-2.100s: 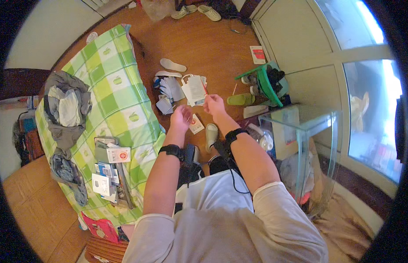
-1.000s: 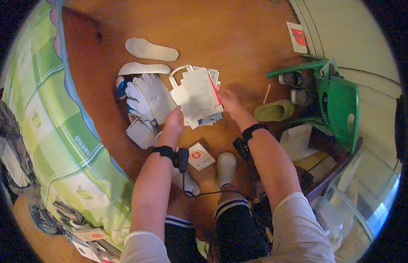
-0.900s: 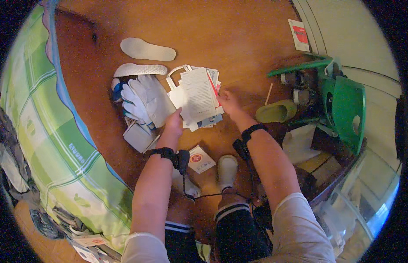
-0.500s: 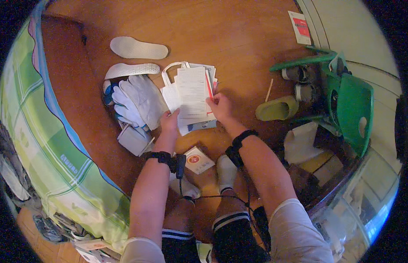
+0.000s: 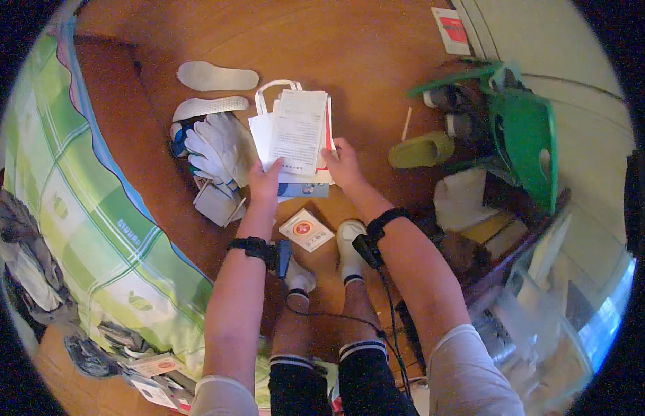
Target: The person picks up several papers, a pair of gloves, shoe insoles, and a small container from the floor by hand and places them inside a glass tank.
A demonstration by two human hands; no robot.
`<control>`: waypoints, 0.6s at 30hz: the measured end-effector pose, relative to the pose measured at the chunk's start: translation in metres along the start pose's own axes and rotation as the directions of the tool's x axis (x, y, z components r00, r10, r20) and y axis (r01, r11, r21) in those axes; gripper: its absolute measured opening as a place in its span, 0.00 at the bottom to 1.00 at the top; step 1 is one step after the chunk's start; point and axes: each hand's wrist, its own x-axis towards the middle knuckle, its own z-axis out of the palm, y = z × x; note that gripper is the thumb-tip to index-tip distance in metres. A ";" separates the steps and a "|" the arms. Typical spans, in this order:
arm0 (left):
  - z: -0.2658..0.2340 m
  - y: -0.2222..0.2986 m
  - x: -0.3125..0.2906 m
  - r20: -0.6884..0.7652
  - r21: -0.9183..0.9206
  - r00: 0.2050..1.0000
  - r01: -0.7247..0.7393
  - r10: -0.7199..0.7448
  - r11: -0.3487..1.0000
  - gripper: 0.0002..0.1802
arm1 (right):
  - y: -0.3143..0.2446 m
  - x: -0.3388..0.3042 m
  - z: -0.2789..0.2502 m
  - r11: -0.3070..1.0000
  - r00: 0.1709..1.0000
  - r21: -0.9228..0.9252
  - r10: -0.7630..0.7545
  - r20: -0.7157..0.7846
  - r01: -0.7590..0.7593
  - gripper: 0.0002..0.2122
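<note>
My left hand (image 5: 266, 179) grips the lower left of a stack of printed paper sheets (image 5: 297, 128), its thumb on top. At the right edge of the same stack, my right hand (image 5: 342, 165) holds on with its fingers closed. A red strip shows along the stack's right side. Behind and left of the sheets is a white paper bag (image 5: 261, 130) with a looped handle, partly covered. Below their lower edge a blue printed piece (image 5: 310, 190) sticks out. Between my feet and the papers a white square booklet (image 5: 306, 230) with a round red emblem lies on the floor.
Left of the papers lie white-grey gloves (image 5: 222, 149), a grey-white box (image 5: 215, 202) and two pale insoles (image 5: 217, 76). On the right are an olive slipper (image 5: 421, 151), dark shoes (image 5: 458, 126) and a tipped green plastic stool (image 5: 523, 142). A green checked bedspread (image 5: 94, 229) hangs at far left.
The printing on the top sheet looks different, and the sheets sit more upright. Both hands still grip the stack. The whole view has shifted slightly.
</note>
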 end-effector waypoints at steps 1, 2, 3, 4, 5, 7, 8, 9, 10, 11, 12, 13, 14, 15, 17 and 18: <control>-0.001 0.009 -0.007 0.031 0.026 0.999 -0.035 0.034 0.999 0.15 | -0.010 -0.007 -0.006 1.000 1.000 -0.010 0.019 0.004 -0.019 0.11; -0.001 0.018 -0.016 0.063 0.051 0.996 -0.072 0.068 0.996 0.15 | -0.022 -0.014 -0.011 0.999 0.999 -0.020 0.036 0.008 -0.036 0.11; 0.004 0.033 -0.026 0.075 0.053 0.994 -0.084 0.080 0.995 0.15 | -0.032 -0.018 -0.019 1.000 1.000 -0.015 0.027 -0.005 -0.027 0.11; 0.009 0.047 -0.038 0.076 0.095 0.995 -0.066 0.058 0.993 0.15 | -0.043 -0.024 -0.029 1.000 1.000 -0.011 0.026 -0.007 -0.026 0.10; 0.014 0.063 -0.052 0.076 0.136 0.996 -0.050 0.040 0.989 0.15 | -0.056 -0.031 -0.039 1.000 1.000 -0.007 0.022 -0.009 -0.022 0.08; 0.020 0.092 -0.081 0.136 0.089 0.989 -0.070 0.057 0.994 0.14 | -0.081 -0.050 -0.055 1.000 0.998 -0.002 0.023 -0.050 -0.023 0.10; 0.025 0.107 -0.095 0.186 0.041 0.981 -0.071 0.062 0.997 0.14 | -0.093 -0.058 -0.064 0.999 0.996 -0.002 0.035 -0.079 -0.036 0.12; 0.033 0.130 -0.113 0.200 0.056 0.980 -0.004 -0.007 0.998 0.15 | -0.106 -0.066 -0.076 0.995 0.992 0.048 0.090 -0.091 -0.086 0.12; 0.036 0.142 -0.127 0.215 0.053 0.976 -0.026 0.014 0.998 0.15 | -0.118 -0.074 -0.086 0.996 0.992 0.053 0.070 -0.107 -0.065 0.12; 0.041 0.151 -0.140 0.227 0.033 0.973 -0.047 0.038 0.998 0.15 | -0.133 -0.081 -0.097 0.997 0.992 0.061 0.046 -0.118 -0.039 0.10; 0.042 0.162 -0.153 0.231 0.015 0.971 -0.069 0.064 0.997 0.15 | -0.152 -0.091 -0.106 0.997 0.992 0.074 0.022 -0.121 -0.013 0.08; 0.041 0.177 -0.168 0.255 -0.007 0.964 -0.076 0.075 0.997 0.16 | -0.185 -0.106 -0.116 0.998 0.990 0.047 0.050 -0.129 -0.044 0.07; 0.039 0.192 -0.184 0.259 -0.011 0.961 -0.102 0.101 0.995 0.16 | -0.210 -0.120 -0.125 0.998 0.991 0.056 0.026 -0.135 -0.018 0.07; 0.040 0.209 -0.205 0.255 0.007 0.961 -0.118 0.112 0.993 0.16 | -0.235 -0.133 -0.137 0.993 0.992 0.112 0.044 -0.116 -0.031 0.09; 0.043 0.235 -0.238 0.286 -0.054 0.944 -0.157 0.166 0.986 0.16 | -0.285 -0.159 -0.160 0.982 0.993 0.187 0.052 -0.107 -0.031 0.11; 0.048 0.251 -0.261 0.299 -0.059 0.936 -0.175 0.185 0.983 0.16 | -0.307 -0.174 -0.175 0.982 0.992 0.190 0.033 -0.122 -0.010 0.11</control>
